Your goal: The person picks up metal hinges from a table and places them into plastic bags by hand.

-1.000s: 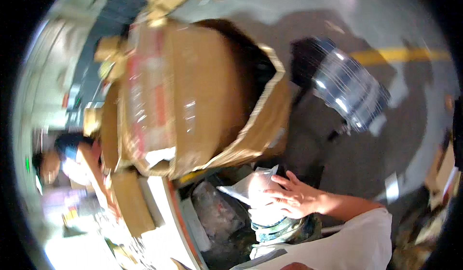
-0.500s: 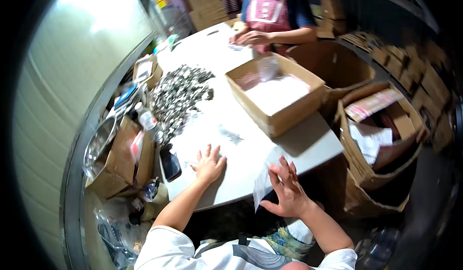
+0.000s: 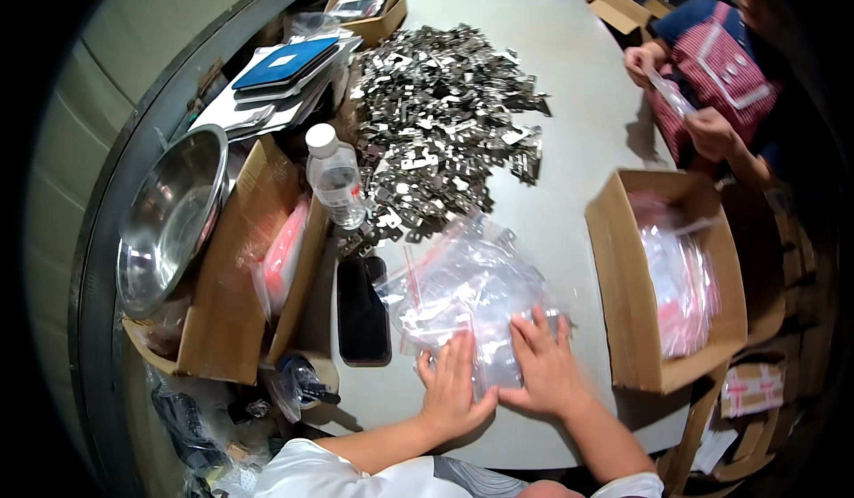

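A loose pile of clear zip bags [image 3: 480, 285] with thin red strips lies on the near part of the table. My left hand [image 3: 452, 393] rests flat at the pile's near edge, fingers stretched forward over the plastic. Beside it, my right hand [image 3: 550, 372] lies on the pile's right side with its fingers apart. Between the two hands a single clear bag [image 3: 495, 360] lies on the surface, its edges partly under my fingers. Just beyond the bags spreads a large heap of small shiny metal pieces [image 3: 436, 116].
A black phone [image 3: 363, 311] and a white-capped bottle [image 3: 336, 182] stand left of the bags, near a cardboard box [image 3: 233, 276] and a steel bowl [image 3: 173, 222]. At the right, an open carton [image 3: 636, 320] holds filled bags. Across the white table [image 3: 569, 222], a co-worker [image 3: 725, 71] handles a clear bag.
My right hand, which was raised at the table edge with a clear bag, has come down onto the pile beside my left hand. The view has turned rightward objects farther right and closer.
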A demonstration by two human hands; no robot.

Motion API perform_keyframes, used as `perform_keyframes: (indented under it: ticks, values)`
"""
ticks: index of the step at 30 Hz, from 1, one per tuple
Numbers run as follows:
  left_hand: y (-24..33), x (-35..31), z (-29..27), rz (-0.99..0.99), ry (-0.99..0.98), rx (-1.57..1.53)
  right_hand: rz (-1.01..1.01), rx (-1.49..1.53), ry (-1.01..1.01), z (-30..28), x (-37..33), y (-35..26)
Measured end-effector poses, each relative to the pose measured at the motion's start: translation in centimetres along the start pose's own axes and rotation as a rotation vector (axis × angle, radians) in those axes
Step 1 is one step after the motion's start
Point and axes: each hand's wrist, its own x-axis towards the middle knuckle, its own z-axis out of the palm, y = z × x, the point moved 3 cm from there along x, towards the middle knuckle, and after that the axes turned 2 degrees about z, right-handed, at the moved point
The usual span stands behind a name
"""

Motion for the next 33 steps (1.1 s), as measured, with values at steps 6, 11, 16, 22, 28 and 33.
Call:
perform_keyframes:
  ticks: [6, 11, 16, 22, 28, 33]
  values:
    - [-1.3, -0.4, 1.4, -0.06, 0.058, -0.181, 0.005, 0.024, -0.097, 0.7, 0.8, 1.0]
    - [-0.7, -0.8, 0.9, -0.01, 0.095, -0.209, -0.057, 0.201, -0.033, -0.5, -0.4, 1.0]
    - [-1.3, -1.3, 0.7, 0.021, 0.148, -0.094, -0.106, 0.584, 0.421, -0.4, -1.8, 1.3]
    - [-0.1, 0.7, 0.1, 0.151, 0.591, 0.143, -0.185, 0.28, 0.332, 0.0, -1.5, 2.1]
    - [-7.5, 3.4, -6.6, -0.583, 0.42, 0.506, 0.181, -0.158, 0.011, 0.5, -2.0, -0.6]
    - [-9.0, 4.0, -8.3, -0.689, 0.253, 0.292, 0.187, -0.206, -0.02, 1.4, -1.7, -0.1]
